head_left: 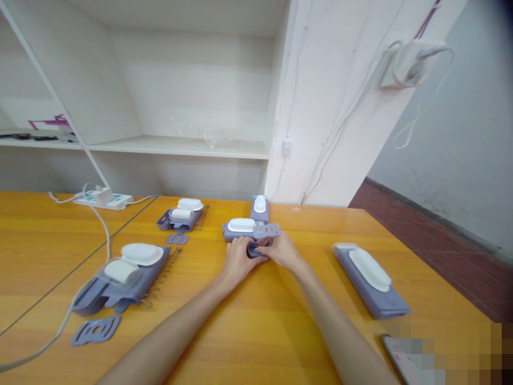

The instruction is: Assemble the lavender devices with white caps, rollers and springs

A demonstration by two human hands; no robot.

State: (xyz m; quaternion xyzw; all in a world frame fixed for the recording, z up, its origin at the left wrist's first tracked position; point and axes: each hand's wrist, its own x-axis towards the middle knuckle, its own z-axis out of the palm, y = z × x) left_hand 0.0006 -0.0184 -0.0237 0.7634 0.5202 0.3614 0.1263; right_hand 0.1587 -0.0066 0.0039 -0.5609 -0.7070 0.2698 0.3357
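Note:
My left hand [239, 260] grips a grey-purple plastic housing [252, 250] at the middle of the table, thumb along its near edge. A dark, rounded opening in the housing faces me. My right hand [284, 250] has its fingers pinched together at that opening; what they hold, if anything, is too small to make out. Just beyond them, a flat slotted grey-purple plate [267, 230] lies against a ribbed white oval piece [241, 225] on grey-purple plastic. Another grey-purple unit with a white oval piece [260, 203] is behind it.
Two similar units, each with a white roll [122, 272] and a loose slotted plate [95, 330], lie at left. Another grey-purple unit [371, 283] rests at right, above a phone [409, 358]. A white power strip [104, 199] and cable [100, 214] occupy the left side.

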